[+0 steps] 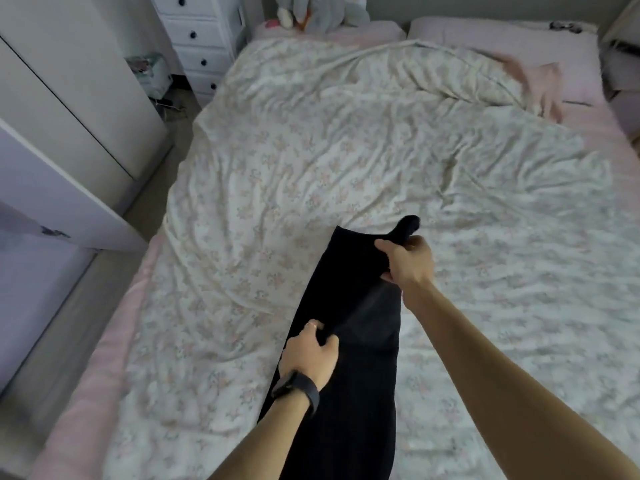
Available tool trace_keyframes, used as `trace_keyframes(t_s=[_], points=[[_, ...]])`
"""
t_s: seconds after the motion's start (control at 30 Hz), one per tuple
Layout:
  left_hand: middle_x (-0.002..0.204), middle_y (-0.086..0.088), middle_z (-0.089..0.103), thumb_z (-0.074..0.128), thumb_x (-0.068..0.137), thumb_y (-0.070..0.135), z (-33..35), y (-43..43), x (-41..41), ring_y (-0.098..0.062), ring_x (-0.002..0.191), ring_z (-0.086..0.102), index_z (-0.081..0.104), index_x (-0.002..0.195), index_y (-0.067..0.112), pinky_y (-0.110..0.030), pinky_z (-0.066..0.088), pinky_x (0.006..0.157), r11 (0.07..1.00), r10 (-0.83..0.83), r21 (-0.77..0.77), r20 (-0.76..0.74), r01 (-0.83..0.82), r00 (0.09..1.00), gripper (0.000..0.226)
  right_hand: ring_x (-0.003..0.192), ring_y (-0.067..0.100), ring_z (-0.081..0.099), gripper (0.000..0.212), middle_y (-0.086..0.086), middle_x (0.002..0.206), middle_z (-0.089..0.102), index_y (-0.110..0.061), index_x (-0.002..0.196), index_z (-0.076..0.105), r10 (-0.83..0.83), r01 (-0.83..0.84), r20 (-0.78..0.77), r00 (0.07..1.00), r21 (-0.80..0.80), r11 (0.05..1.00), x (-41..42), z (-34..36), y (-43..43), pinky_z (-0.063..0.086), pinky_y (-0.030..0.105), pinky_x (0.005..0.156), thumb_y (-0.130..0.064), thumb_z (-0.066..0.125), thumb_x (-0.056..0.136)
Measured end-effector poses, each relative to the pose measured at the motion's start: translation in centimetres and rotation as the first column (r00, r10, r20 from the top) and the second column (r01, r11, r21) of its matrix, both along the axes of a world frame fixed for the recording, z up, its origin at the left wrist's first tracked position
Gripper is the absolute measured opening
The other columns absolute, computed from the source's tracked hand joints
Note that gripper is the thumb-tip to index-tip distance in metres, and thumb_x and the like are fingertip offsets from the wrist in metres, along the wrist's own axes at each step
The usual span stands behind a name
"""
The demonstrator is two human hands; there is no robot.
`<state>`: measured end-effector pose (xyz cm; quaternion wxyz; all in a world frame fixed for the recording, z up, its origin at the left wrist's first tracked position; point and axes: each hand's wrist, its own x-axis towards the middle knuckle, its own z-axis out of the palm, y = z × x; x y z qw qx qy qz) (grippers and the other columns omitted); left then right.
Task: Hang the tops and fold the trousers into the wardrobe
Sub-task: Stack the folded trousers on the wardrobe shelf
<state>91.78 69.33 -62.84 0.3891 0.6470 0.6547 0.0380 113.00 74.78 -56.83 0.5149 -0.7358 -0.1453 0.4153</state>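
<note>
Head: trousers (349, 368) over floral duvet (311, 150).

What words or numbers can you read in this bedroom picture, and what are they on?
No text can be read.
On the black fabric trousers, gripped by the left hand and the right hand: no label shows.
On the black wristband: no writing shows.
On the small pale green box by the white wooden drawer chest: print too blurred to read.
</note>
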Motion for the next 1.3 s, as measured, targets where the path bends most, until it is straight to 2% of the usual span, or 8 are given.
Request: trace_keyframes(t_s=[0.13, 0.37, 0.53, 0.73, 0.9, 1.0, 1.17, 1.3], points=[[0.079, 0.006, 0.064, 0.057, 0.094, 0.034, -2.1, 4.3, -4.5, -0.012, 0.071, 0.062, 0.057, 0.093, 0.019, -0.026, 0.045, 0.057, 0.974, 0.118, -0.191, -0.014, -0.119, 0.993, 0.015, 0.120, 0.018, 0.057, 0.051, -0.005, 0.134, 0.058, -0.021, 0.141, 0.051, 0.399, -0.389, 0.034, 0.917, -0.153, 0.908, -3.5, -1.4, 2.6, 0.048, 0.034, 0.102, -0.030, 0.069, 0.094], [0.090, 0.009, 0.066, 0.062, 0.090, 0.045, -3.7, 10.3, -1.5, -0.006, 0.079, 0.064, 0.064, 0.096, 0.028, -0.021, 0.045, 0.062, 0.980, 0.029, -0.198, 0.144, 0.000, 0.989, 0.019, 0.087, 0.013, 0.061, 0.021, -0.003, 0.111, 0.068, -0.022, 0.116, 0.060, 0.006, 0.085, 0.279, 0.960, -0.312, 0.946, -0.5, -7.6, -5.3, 0.046, 0.033, 0.079, -0.025, 0.058, 0.095], [0.131, 0.002, 0.055, 0.060, 0.091, 0.054, -4.0, 15.6, 5.2, -0.018, 0.103, 0.062, 0.045, 0.141, 0.021, -0.022, 0.045, 0.069, 0.997, 0.050, -0.064, 0.191, -0.038, 0.980, 0.061, 0.086, 0.018, 0.072, 0.026, -0.004, 0.095, 0.075, -0.021, 0.115, 0.066, 0.072, -0.059, 0.037, 0.997, -0.283, 0.957, 2.3, -11.4, -5.2, 0.059, 0.046, 0.087, -0.038, 0.060, 0.097], [0.121, 0.003, 0.056, 0.059, 0.095, 0.053, -5.5, 21.1, 8.6, -0.020, 0.101, 0.061, 0.044, 0.129, 0.021, -0.038, 0.052, 0.089, 0.986, 0.112, -0.149, 0.230, -0.078, 0.967, 0.049, 0.095, 0.020, 0.070, 0.037, -0.001, 0.103, 0.073, -0.017, 0.112, 0.068, 0.286, -0.292, -0.065, 0.956, -0.291, 0.911, 4.3, -12.3, 1.2, 0.060, 0.039, 0.088, -0.049, 0.055, 0.099], [0.114, 0.005, 0.068, 0.076, 0.088, 0.039, -5.3, 23.1, 8.2, -0.013, 0.094, 0.071, 0.065, 0.110, 0.027, -0.031, 0.059, 0.082, 0.969, 0.141, -0.246, 0.456, -0.028, 0.879, 0.028, 0.074, 0.020, 0.065, 0.041, 0.003, 0.082, 0.066, -0.014, 0.094, 0.060, 0.475, -0.351, 0.307, 0.824, -0.381, 0.855, 6.1, -11.8, 1.9, 0.051, 0.034, 0.059, -0.049, 0.042, 0.104], [0.122, 0.004, 0.064, 0.073, 0.089, 0.039, -5.7, 22.9, 9.2, -0.021, 0.113, 0.064, 0.061, 0.122, 0.019, -0.039, 0.054, 0.093, 0.993, 0.087, -0.101, 0.356, -0.054, 0.931, 0.041, 0.072, 0.019, 0.061, 0.037, -0.002, 0.082, 0.062, -0.021, 0.098, 0.055, 0.478, -0.319, 0.394, 0.785, -0.405, 0.857, 5.6, -12.1, 1.4, 0.045, 0.034, 0.056, -0.049, 0.034, 0.106], [0.138, -0.009, 0.051, 0.053, 0.099, 0.045, -6.2, 18.2, 11.2, -0.034, 0.121, 0.053, 0.035, 0.146, 0.015, -0.040, 0.048, 0.085, 0.984, 0.003, 0.179, 0.019, -0.007, 1.000, 0.059, 0.084, 0.010, 0.069, 0.027, -0.017, 0.096, 0.066, -0.032, 0.113, 0.052, 0.207, -0.180, 0.098, 0.973, -0.230, 0.956, 3.6, -12.2, -3.5, 0.056, 0.028, 0.073, -0.054, 0.055, 0.097], [0.156, -0.011, 0.031, 0.060, 0.093, 0.042, -5.6, 10.5, 8.6, -0.033, 0.135, 0.037, 0.034, 0.151, 0.022, -0.053, 0.036, 0.107, 0.752, -0.266, 0.562, -0.217, 0.343, 0.939, 0.067, 0.069, 0.005, 0.071, 0.029, -0.011, 0.088, 0.074, -0.028, 0.106, 0.065, 0.175, -0.178, -0.038, 0.984, -0.316, 0.932, 1.0, -11.2, -13.4, 0.058, 0.027, 0.060, -0.054, 0.056, 0.095]])
